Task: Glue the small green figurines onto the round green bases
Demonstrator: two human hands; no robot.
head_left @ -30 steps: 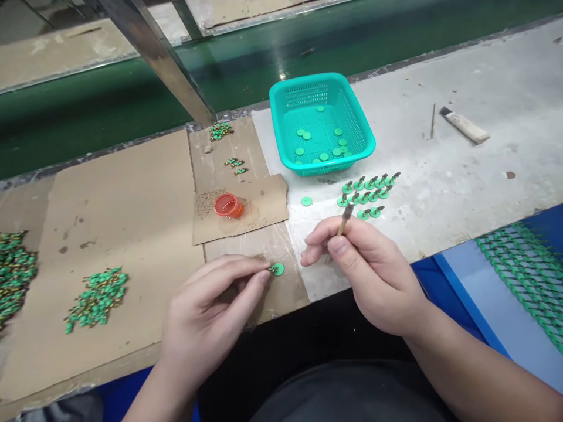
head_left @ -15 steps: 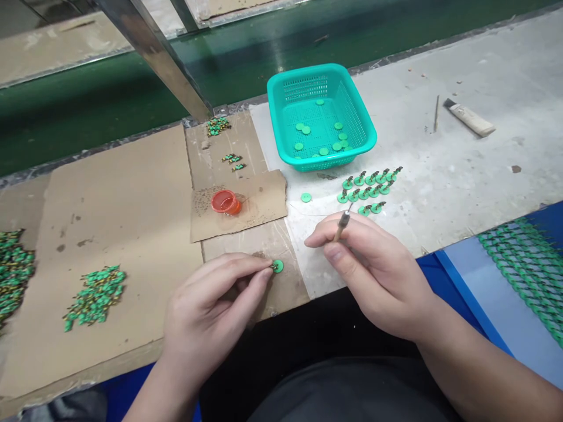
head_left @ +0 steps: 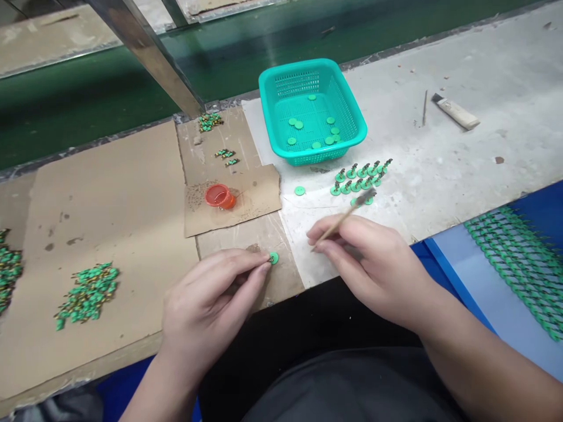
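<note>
So about a dozen disc-based pieces (head_left: 356,186) look done, standing in rows between the basket (head_left: 316,156) and the near edge of the surface (head_left: 431,158), while loose discs (head_left: 298,125) and a part heap (head_left: 88,293) toward the left end seem left to do. Left hand (head_left: 215,299) has its grip pinched on one green piece (head_left: 274,258) by the near edge, probably midway; right hand's (head_left: 378,266) grip is snug around a brush (head_left: 336,225), clear of it.

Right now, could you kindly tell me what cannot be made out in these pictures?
- Hidden, head view: most of the small piece at the green disc, behind the left hand's fingertips.
- Blurred, head view: the dark end of the thin tool in the right hand.
- Cut off, head view: the dark-and-green pile, by the left edge.
</note>
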